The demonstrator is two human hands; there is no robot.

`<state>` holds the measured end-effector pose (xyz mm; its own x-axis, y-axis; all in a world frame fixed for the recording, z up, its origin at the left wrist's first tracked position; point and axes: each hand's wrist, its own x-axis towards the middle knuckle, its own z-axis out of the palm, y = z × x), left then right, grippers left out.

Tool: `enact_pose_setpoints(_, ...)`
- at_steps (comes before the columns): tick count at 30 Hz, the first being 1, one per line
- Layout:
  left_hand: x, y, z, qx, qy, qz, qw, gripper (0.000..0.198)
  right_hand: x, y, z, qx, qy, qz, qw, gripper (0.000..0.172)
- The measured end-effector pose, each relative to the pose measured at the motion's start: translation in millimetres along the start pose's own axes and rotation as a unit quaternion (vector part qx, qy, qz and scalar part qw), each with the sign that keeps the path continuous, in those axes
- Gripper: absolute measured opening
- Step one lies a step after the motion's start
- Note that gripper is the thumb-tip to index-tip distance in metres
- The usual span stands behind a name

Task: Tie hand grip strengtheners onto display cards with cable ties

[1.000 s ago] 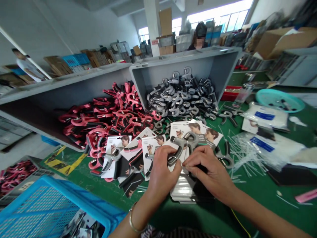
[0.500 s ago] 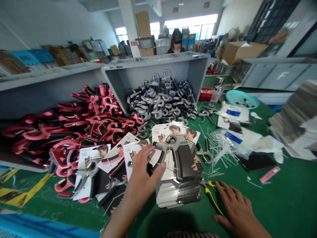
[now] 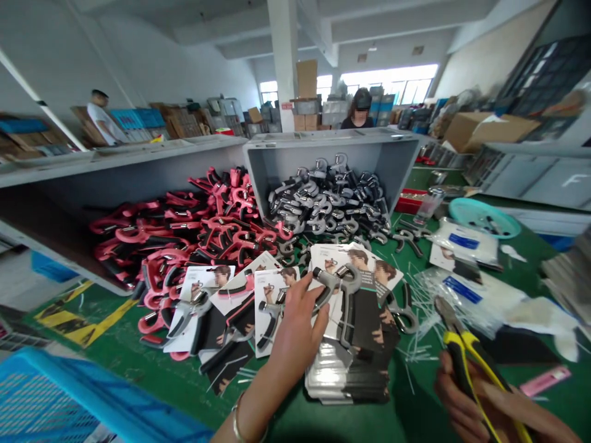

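The left hand point(image 3: 300, 326) lies open and flat, fingers spread, with the fingertips on the lower handle of a grey hand gripper point(image 3: 342, 288) that sits on the top card of a stack of cards point(image 3: 351, 375) near the front edge of the bench point(image 3: 138, 363). A thin bangle point(image 3: 237, 424) circles that wrist. The right hand point(image 3: 480, 409), low at the front right corner and partly out of view, is closed round the handles of yellow-handled cutters point(image 3: 457, 344), whose tip points up and away from the person, just beside a loose scatter of clear ties point(image 3: 429, 295). The cutters are clear of the stack and of the gripper

Left of the stack, several carded grippers point(image 3: 207, 307) lie fanned and overlapping. Behind them a heap of pink grippers point(image 3: 198, 227) spreads toward the left edge, and a tilted grey bin point(image 3: 332, 138) spills grey grippers toward the middle of the bench. Toward the right edge stand a teal dish point(image 3: 482, 216) and, nearer the front, a pink strip point(image 3: 545, 380). A blue crate point(image 3: 69, 400) sits off the front left corner
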<state>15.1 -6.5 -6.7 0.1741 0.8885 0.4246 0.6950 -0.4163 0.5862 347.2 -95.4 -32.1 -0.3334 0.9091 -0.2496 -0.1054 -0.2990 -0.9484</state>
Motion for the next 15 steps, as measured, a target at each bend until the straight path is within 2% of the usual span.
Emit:
enact_pose_setpoints(2, 0.7, -0.2, -0.1, 0.001, -0.005, 0.008, 1.0, 0.031, 20.0, -33.5, 16.8, -0.007, -0.028, 0.022, 0.999, 0.038)
enact_pose_setpoints(4, 0.4, -1.5, -1.2, 0.002, -0.01, 0.018, 1.0, 0.031, 43.6, -66.8, 23.5, -0.156, -0.039, 0.015, 0.987, 0.04)
enact_pose_setpoints(5, 0.0, -2.2, -1.8, 0.002, -0.011, 0.022, 1.0, 0.031, 55.7, -81.6, 23.6, -0.27, -0.025, -0.019, 0.962, 0.042)
enact_pose_setpoints(6, -0.7, -2.9, -2.3, 0.002, -0.01, 0.024, 1.0, 0.031, 67.4, -94.4, 22.6, -0.395, -0.009, -0.066, 0.916, 0.045)
enact_pose_setpoints(7, -1.3, -3.4, -2.5, 0.001, -0.01, 0.024, 1.0, 0.031, 78.5, -105.1, 21.3, -0.518, 0.005, -0.121, 0.847, 0.049)
enact_pose_setpoints(9, -2.4, -3.9, -2.4, -0.004, -0.008, 0.019, 1.0, 0.031, 97.3, -120.0, 20.2, -0.709, 0.02, -0.221, 0.669, 0.057)
enact_pose_setpoints(10, -2.5, -3.8, -2.1, -0.006, -0.007, 0.016, 1.0, 0.031, 104.5, -124.7, 21.0, -0.769, 0.022, -0.257, 0.585, 0.064)
enact_pose_setpoints(11, -2.0, -3.5, -1.7, -0.009, -0.006, 0.015, 1.0, 0.031, 109.9, -128.2, 22.8, -0.809, 0.023, -0.281, 0.516, 0.071)
enact_pose_setpoints(12, -0.8, -3.2, -1.2, -0.012, -0.005, 0.015, 1.0, 0.031, 113.4, -130.9, 25.5, -0.835, 0.023, -0.296, 0.464, 0.076)
enact_pose_setpoints(13, 0.9, -2.7, -0.7, -0.014, -0.005, 0.017, 1.0, 0.032, 115.3, -133.1, 28.9, -0.851, 0.022, -0.305, 0.427, 0.079)
enact_pose_setpoints(15, 4.4, -2.1, -0.1, -0.02, -0.006, 0.018, 1.0, 0.032, 115.5, -136.9, 37.4, -0.871, 0.014, -0.311, 0.381, 0.078)
